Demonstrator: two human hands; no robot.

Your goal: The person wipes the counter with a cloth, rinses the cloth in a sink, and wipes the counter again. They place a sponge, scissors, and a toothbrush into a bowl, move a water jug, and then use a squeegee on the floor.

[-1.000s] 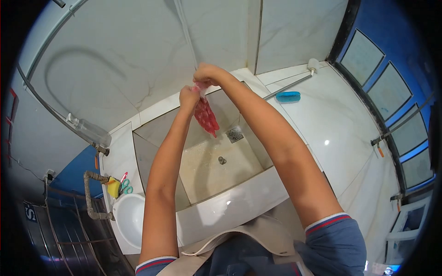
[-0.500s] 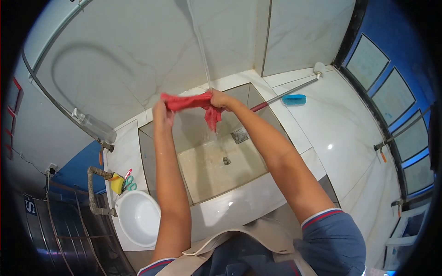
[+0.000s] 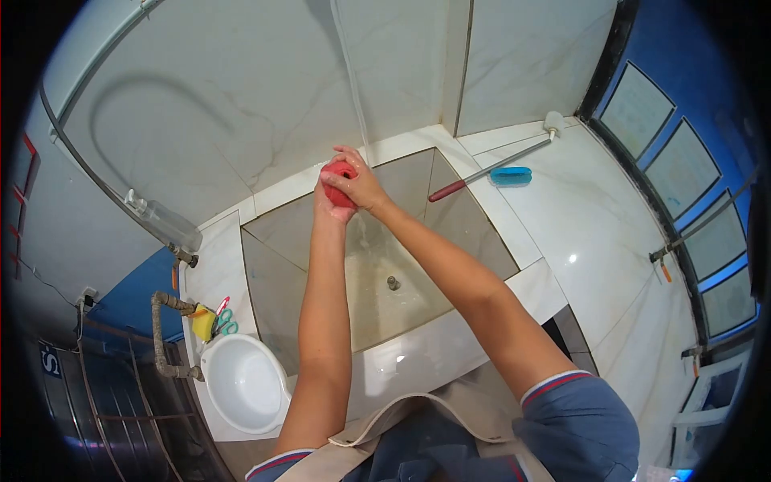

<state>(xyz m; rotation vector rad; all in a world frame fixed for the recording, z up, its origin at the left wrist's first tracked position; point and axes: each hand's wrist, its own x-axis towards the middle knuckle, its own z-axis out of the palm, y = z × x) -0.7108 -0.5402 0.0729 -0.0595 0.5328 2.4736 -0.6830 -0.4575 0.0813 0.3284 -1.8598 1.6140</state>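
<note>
Where it stretched before, red cloth [image 3: 338, 178] is balled.

We see a blue brush [image 3: 511, 174] on the white counter [image 3: 578, 233], a white basin [image 3: 245, 384] lower left, a yellow sponge [image 3: 202, 321] near it

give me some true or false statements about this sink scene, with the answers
1. The left hand and the right hand clasp the red cloth, which is bunched into a ball. True.
2. The white bowl sits inside the sink. False: it stands outside it, to the left.
3. The blue brush lies on the counter to the right of the sink. True.
4. The red cloth is spread flat on the sink floor. False: it is held up above the basin between both hands.
</note>
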